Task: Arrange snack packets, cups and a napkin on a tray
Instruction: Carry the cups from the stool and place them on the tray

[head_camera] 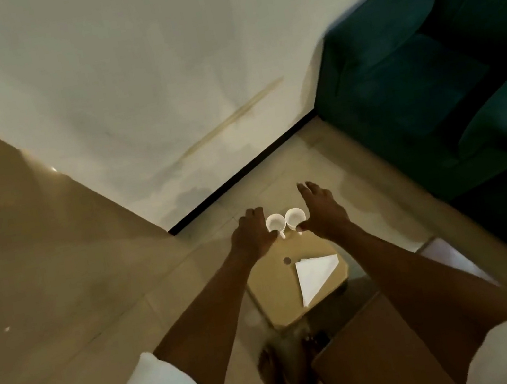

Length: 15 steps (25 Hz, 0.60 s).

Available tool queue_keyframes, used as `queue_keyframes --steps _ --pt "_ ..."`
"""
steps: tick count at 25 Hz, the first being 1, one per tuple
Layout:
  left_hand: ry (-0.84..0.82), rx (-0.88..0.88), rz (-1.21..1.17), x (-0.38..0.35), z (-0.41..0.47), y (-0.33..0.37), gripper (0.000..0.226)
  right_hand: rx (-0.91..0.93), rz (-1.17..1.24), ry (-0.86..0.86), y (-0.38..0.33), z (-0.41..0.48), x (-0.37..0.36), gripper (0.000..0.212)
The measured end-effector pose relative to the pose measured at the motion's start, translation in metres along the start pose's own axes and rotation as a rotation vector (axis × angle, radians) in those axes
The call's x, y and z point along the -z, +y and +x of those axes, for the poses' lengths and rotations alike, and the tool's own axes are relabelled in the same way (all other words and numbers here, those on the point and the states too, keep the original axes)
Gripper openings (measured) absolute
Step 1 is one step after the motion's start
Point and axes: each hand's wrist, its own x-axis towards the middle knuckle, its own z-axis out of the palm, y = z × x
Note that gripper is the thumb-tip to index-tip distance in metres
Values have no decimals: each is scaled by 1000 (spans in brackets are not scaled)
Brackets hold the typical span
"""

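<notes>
Pairing cups [275, 223] at the tray's [273, 293] far edge, apparently clear of the napkin [316, 277].
My right hand [323, 213] is open; my left hand [253, 234] is curled, grip unconfirmed.

We look down into a dim room where a glossy beige tiled floor [35, 247] meets a pale wall [139, 69] along a black skirting board [242, 173]. A faint brownish streak [233, 121] crosses the wall. Dark teal upholstered seating [410, 69] fills the right side.

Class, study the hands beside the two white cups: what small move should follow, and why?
Probably draw the left hand and right hand away: the left cup and right cup already stand upright together at the far edge of the tray, the napkin nearer.
</notes>
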Motion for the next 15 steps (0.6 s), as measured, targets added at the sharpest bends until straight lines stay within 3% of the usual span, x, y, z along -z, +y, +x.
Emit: queue_keyframes --steps 9,15 --pt "-33 -54 -14 -111 136 -36 111 -18 -29 -99 45 116 -129 121" --pt "-13 -83 -82 -146 150 -46 97 -26 -35 -15 42 129 -162 74"
